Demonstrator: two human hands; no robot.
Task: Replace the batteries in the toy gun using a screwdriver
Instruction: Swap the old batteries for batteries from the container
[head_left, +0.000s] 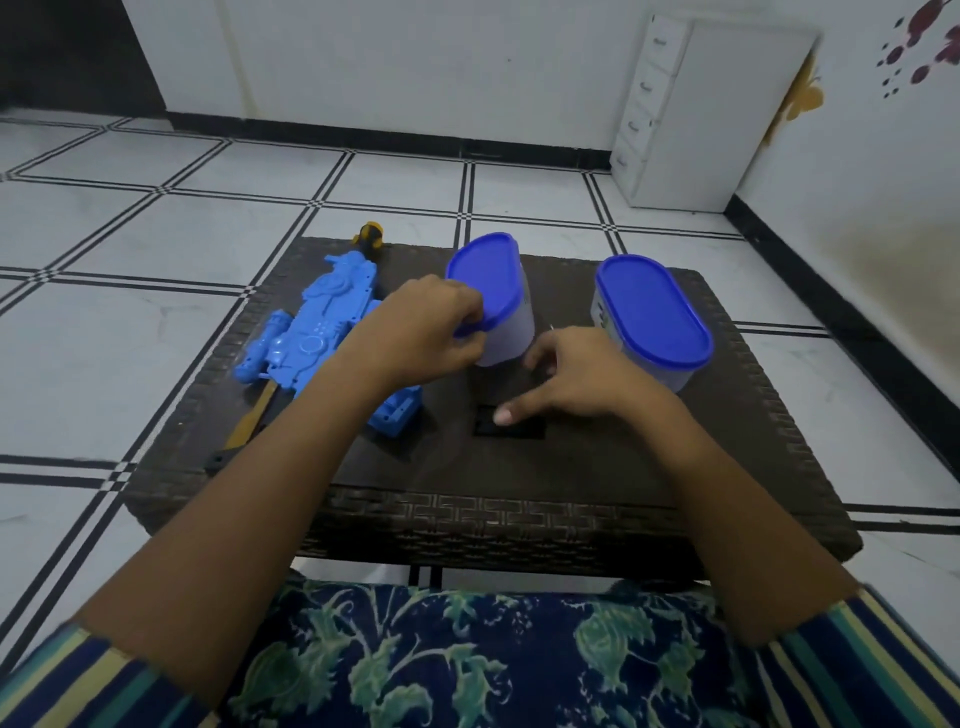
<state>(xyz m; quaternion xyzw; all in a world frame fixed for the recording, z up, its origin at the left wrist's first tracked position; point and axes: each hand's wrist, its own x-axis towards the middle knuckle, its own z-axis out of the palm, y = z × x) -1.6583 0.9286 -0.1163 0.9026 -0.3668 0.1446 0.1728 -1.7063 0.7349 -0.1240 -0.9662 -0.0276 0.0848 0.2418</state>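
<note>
Two blue-lidded translucent plastic tubs upright on dark woven bench (571, 467): left tub (511, 338), right tub (654, 317). Left hand (426, 327) pinching left tub's lid rim; right hand (576, 374) loose-fingered, one fingertip at small black flat rectangle (524, 431). Blue plastic toy gun (322, 322) flat along bench's left side.

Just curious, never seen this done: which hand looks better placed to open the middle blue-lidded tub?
Left, probably. The left hand pinches the rim of the blue oval lid on the middle translucent plastic tub; the right hand lies lower, thumb over a small black rectangular piece.
</note>
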